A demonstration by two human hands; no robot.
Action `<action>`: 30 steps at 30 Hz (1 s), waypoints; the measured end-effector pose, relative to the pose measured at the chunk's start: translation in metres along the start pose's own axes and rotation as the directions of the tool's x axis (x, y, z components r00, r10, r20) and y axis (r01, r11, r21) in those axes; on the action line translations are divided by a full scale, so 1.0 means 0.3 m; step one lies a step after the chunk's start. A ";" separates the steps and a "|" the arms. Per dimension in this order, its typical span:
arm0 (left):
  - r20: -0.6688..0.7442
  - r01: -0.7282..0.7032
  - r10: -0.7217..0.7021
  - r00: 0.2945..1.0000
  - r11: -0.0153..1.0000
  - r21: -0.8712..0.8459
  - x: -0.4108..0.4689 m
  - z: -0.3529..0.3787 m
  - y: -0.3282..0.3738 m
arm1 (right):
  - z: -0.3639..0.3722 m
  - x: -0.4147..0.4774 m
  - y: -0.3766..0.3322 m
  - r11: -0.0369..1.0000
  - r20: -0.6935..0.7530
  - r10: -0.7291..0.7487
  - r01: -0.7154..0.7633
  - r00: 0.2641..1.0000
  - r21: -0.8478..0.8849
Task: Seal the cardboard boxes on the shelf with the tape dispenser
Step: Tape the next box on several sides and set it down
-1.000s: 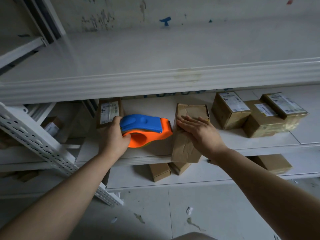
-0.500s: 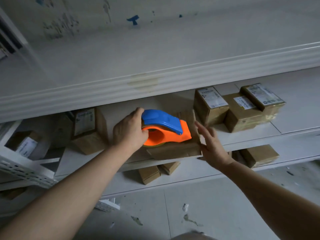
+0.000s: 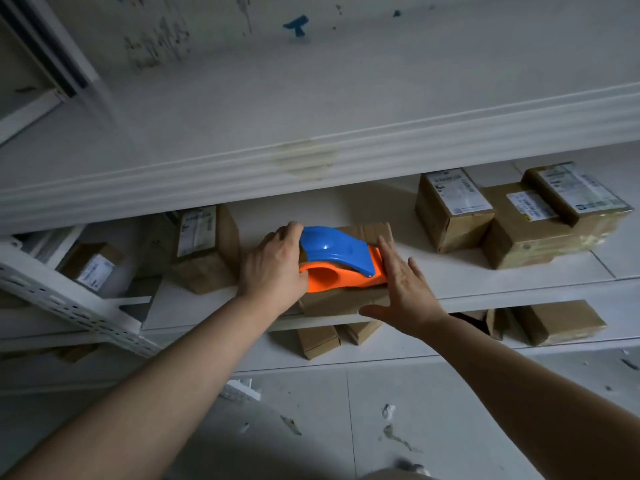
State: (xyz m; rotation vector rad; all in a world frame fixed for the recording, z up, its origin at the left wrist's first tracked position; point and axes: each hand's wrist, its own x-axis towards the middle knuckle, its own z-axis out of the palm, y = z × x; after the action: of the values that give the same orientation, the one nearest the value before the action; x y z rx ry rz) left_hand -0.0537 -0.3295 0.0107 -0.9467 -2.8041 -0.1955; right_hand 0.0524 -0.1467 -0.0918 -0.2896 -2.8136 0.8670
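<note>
Tape dispenser (image 3: 341,261) is gripped by left hand (image 3: 273,268), fingers curled over its rear, and laid atop cardboard box (image 3: 341,301) at shelf (image 3: 502,292) front edge. Box's right end is steadied w/ right hand (image 3: 405,292), fingers straight.

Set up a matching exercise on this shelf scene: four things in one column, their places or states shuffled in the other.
1 left hand
2 right hand
3 tape dispenser
4 labelled boxes

A flat, fingers straight, against the plain box
B sits on top of the plain box
C grips the dispenser's rear
D right part of the shelf

Pairs: 1-C, 2-A, 3-B, 4-D
</note>
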 end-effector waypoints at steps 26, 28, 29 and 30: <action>0.078 0.308 -0.302 0.950 0.948 -0.077 0.000 0.041 -0.524 | 0.020 0.038 -0.004 0.975 -0.020 0.130 -0.131 0.991 -0.178; 0.072 0.301 -0.296 0.953 0.951 -0.073 -0.003 0.066 -0.500 | 0.005 0.037 -0.016 0.960 0.008 0.112 -0.106 0.994 -0.257; 0.072 0.298 -0.293 0.953 0.952 -0.076 -0.002 0.079 -0.486 | 0.000 0.036 -0.028 0.937 0.012 0.093 -0.084 0.996 -0.339; 0.073 0.293 -0.288 0.955 0.952 -0.083 0.001 0.089 -0.472 | -0.001 0.037 -0.045 0.904 0.013 0.063 -0.052 0.998 -0.423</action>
State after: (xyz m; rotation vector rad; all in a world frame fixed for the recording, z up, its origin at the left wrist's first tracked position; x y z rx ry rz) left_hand -0.1436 -0.4364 -0.0248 -0.5582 -3.0027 -0.3439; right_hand 0.0399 -0.1550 -0.0825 -0.4237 -3.0072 0.2552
